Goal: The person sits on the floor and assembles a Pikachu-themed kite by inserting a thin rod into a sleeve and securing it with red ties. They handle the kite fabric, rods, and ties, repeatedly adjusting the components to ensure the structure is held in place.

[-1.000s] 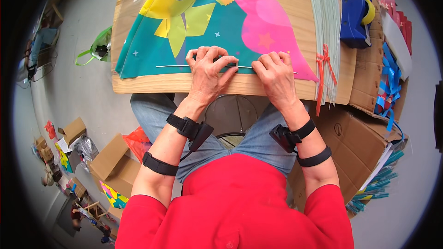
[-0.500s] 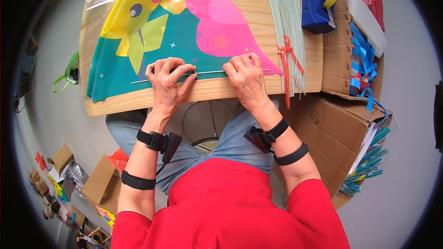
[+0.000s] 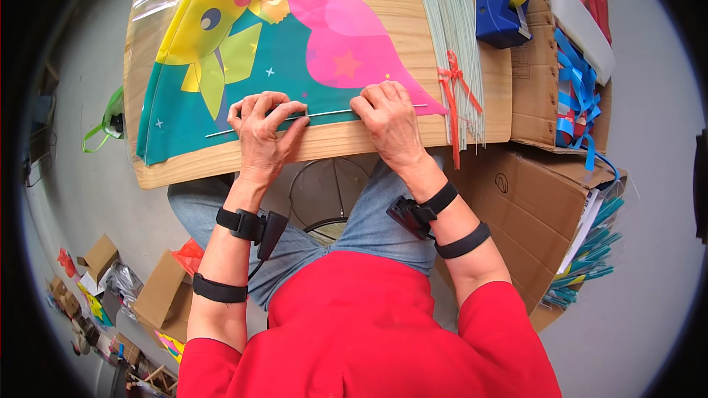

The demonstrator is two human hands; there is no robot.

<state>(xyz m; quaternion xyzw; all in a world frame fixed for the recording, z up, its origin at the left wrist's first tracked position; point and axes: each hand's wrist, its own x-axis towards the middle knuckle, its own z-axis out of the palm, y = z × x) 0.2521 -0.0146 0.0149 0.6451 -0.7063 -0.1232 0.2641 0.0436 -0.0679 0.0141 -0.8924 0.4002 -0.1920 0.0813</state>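
A thin pale rod [image 3: 330, 113] lies lengthwise along the near edge of a printed sheet [image 3: 287, 74] in teal, pink and yellow with a cartoon figure on it. My left hand [image 3: 264, 133] pinches the rod left of its middle, thumb and forefinger nearly meeting. Nearer the sheet's pink right corner, my right hand [image 3: 391, 121] is closed over the rod, its fingertips pressed down. Both rod ends stick out past my hands. What lies under my right fingers is hidden.
The sheet rests on a wooden table [image 3: 346, 133]. At its right lie a bundle of pale rods [image 3: 446, 15] tied with red ribbon [image 3: 459, 77] and a blue tape dispenser [image 3: 501, 4]. Cardboard boxes [image 3: 516, 206] stand beside the table, one holding blue strips [image 3: 577, 77].
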